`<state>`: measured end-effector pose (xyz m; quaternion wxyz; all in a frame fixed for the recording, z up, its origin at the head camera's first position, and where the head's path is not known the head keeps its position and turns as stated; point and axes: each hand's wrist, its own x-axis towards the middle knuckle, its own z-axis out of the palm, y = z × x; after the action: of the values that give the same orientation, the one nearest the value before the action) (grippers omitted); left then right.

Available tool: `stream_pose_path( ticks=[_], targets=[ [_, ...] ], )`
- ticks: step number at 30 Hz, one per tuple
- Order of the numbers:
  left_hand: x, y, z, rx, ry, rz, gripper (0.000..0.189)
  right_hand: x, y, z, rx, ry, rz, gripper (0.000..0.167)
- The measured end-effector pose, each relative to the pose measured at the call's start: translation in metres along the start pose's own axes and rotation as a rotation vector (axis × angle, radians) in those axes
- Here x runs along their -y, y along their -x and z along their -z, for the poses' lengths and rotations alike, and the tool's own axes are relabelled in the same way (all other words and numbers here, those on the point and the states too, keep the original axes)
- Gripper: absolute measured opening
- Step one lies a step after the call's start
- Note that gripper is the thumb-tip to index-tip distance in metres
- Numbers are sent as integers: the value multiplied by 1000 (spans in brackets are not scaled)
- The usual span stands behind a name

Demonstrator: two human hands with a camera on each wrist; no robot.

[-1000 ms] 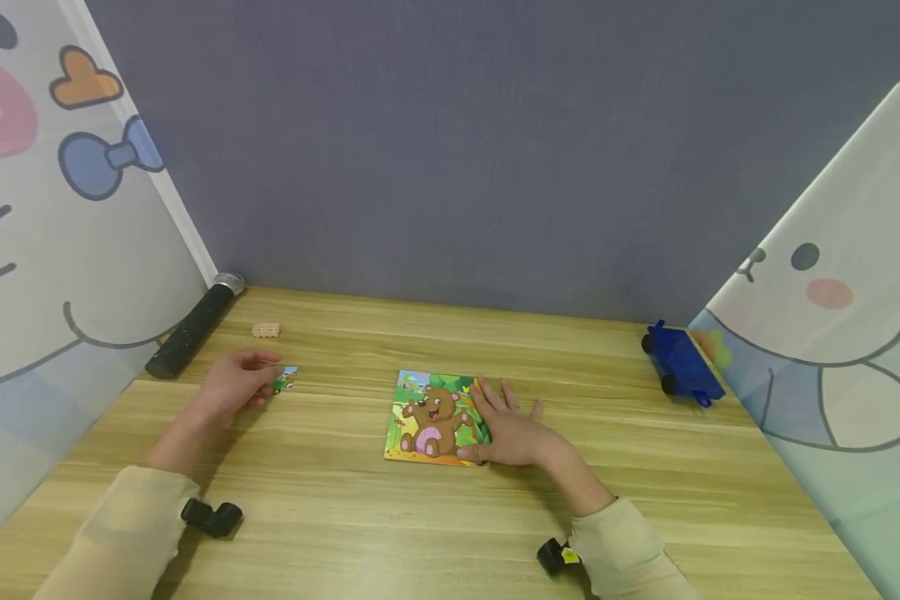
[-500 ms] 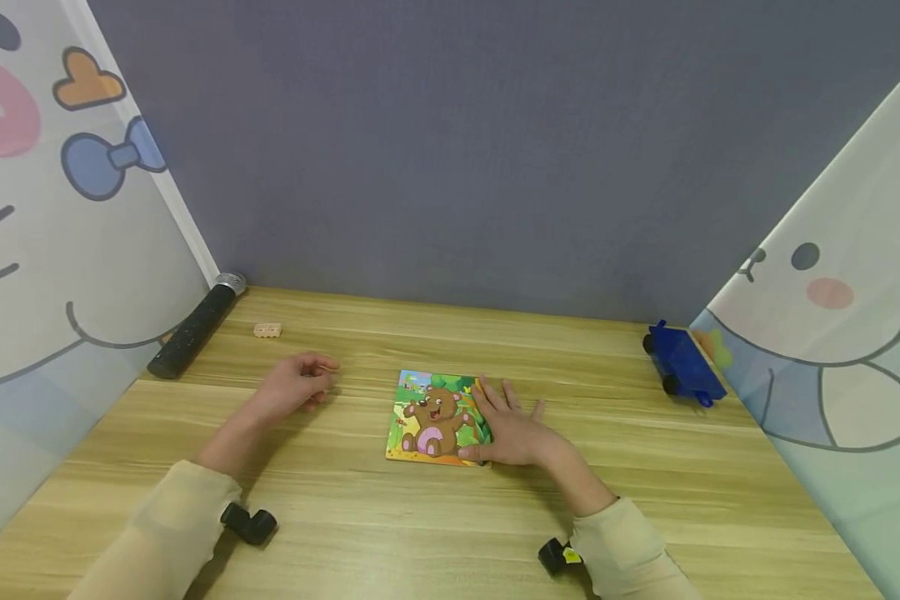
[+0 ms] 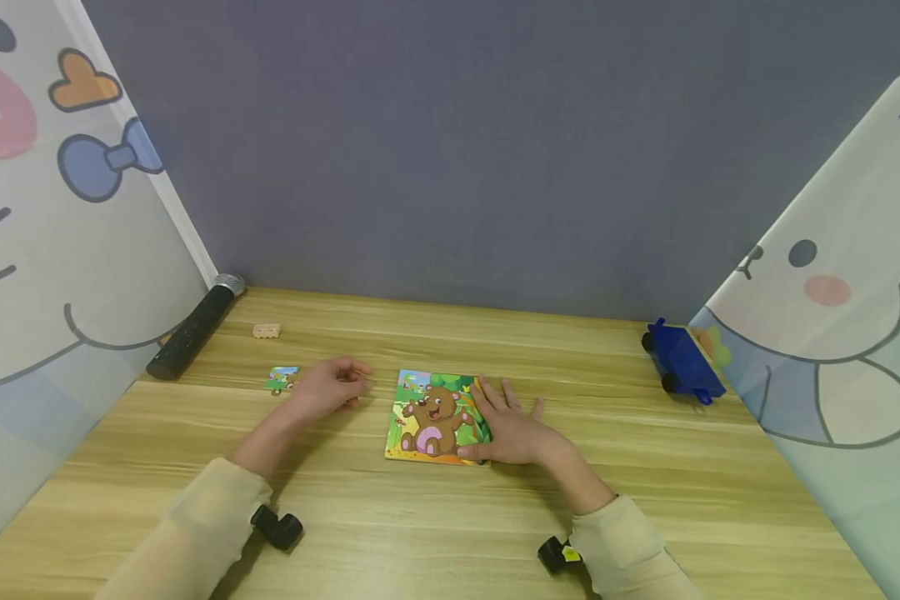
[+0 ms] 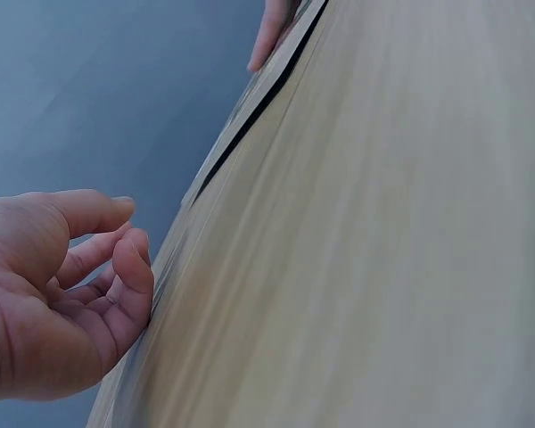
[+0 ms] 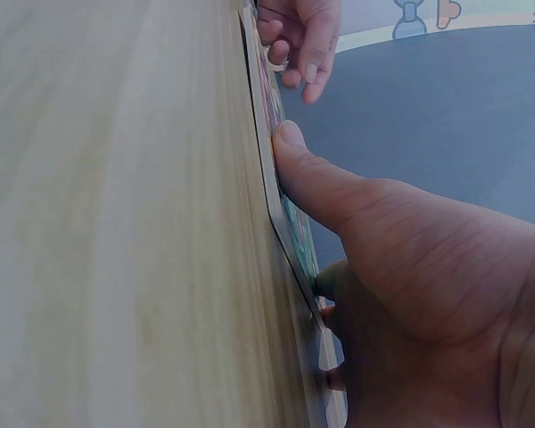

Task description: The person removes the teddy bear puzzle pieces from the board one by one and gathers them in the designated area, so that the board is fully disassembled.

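Note:
A square bear picture puzzle (image 3: 437, 421) lies flat on the wooden table in the head view. My right hand (image 3: 512, 429) rests on its right side, fingers spread and thumb on the lower edge. In the right wrist view that thumb presses the puzzle's surface. Left of the puzzle, just above the table, is my left hand (image 3: 328, 390), its fingers loosely bent around nothing. The left wrist view also shows the left hand (image 4: 67, 285) with a bare gap between thumb and fingers. Behind it lies a small puzzle piece (image 3: 279, 380) with a printed picture.
A pale pink toy block (image 3: 267, 331) sits toward the back left. A black microphone (image 3: 198, 325) leans along the left side wall. At the far right stands a blue toy cart (image 3: 681, 364) with black wheels. A dark grey panel (image 3: 450, 158) closes off the table's back.
My left hand has let go of the small puzzle piece and moved right, toward the bear puzzle. The piece stays on the table at the left. My right hand has kept its place.

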<state>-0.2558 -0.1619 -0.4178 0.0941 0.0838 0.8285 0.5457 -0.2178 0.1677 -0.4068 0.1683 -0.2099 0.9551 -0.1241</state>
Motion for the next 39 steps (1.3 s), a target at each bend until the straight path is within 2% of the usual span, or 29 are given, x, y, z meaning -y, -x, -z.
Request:
stream_pose_path(
  ticks=[5,11,20,27,39],
  targets=[
    [-5,-5,-13,31,35,-15,31,1,0,1,-4,2,-3,106],
    [-11,-12,-29,53,34,-32,26,1,0,1,-5,6,-2,106],
    [-19,-16,-49,89,59,-27,26,0,-2,-1,-11,-9,-1,105],
    [-25,-20,-62,117,95,-45,25,1,-1,0,-4,-2,-4,106],
    [-28,-25,-75,110,94,-28,22,0,-2,-1,-1,-15,-6,106]
  ],
)
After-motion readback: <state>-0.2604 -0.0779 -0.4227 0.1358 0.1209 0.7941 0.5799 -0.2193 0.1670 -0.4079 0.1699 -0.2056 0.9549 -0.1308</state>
